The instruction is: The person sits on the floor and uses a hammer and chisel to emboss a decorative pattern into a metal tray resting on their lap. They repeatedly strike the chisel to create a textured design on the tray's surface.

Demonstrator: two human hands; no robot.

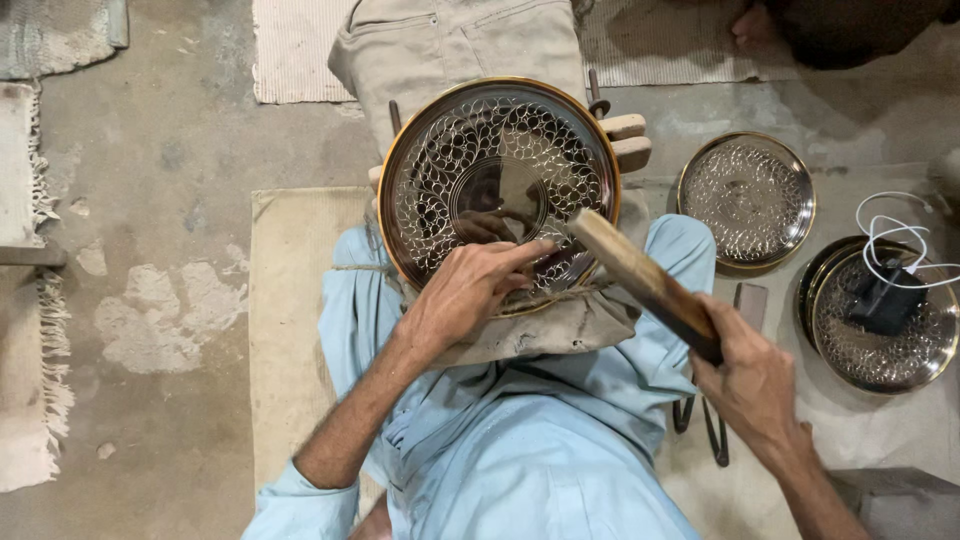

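A round metal tray (440, 150) with a brass rim and a chased pattern of loops rests on a cloth-covered support on my lap. My left hand (470, 290) lies on its near edge, fingers pinched on a small tool that is mostly hidden. My right hand (750, 375) grips a wooden mallet (640, 275) whose head is over the tray's lower right rim, close to my left fingertips.
Two more patterned round trays lie on the floor at the right (747, 198) (905, 350); the farther one carries a black charger with a white cable (885, 295). Metal tongs (712, 440) lie by my right knee. Mats (290, 290) cover the concrete floor.
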